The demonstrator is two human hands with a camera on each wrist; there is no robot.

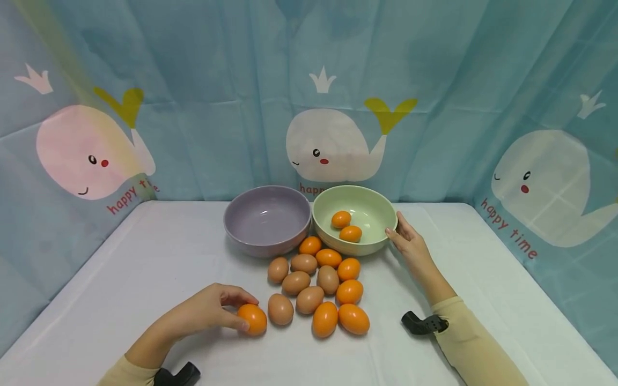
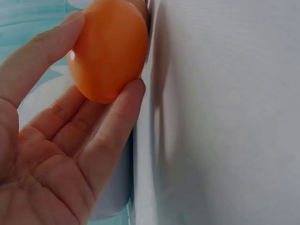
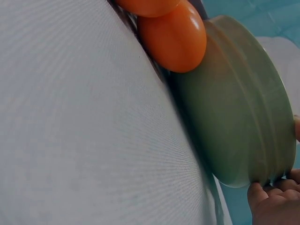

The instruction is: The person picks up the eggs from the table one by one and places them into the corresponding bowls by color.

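My left hand (image 1: 205, 311) pinches an orange egg (image 1: 252, 320) between thumb and fingers, at the front left of the egg group. Close up in the left wrist view, the thumb lies on one side of that egg and the fingertips (image 2: 136, 89) on the other. With my right hand (image 1: 411, 249) I hold the right side of a light green bowl (image 1: 354, 248), thumb at the rim and fingers along the outer wall. Inside this bowl lie two orange eggs (image 1: 350, 234). Beside the held egg is a brown egg (image 1: 280, 309).
A purple bowl (image 1: 263, 248) with nothing in it stands left of the green one. In front of the bowls lie several brown eggs (image 1: 296, 283) and several orange eggs (image 1: 354, 319) on a white tablecloth (image 1: 120, 257). Behind hangs a blue whale-print curtain (image 1: 217, 134).
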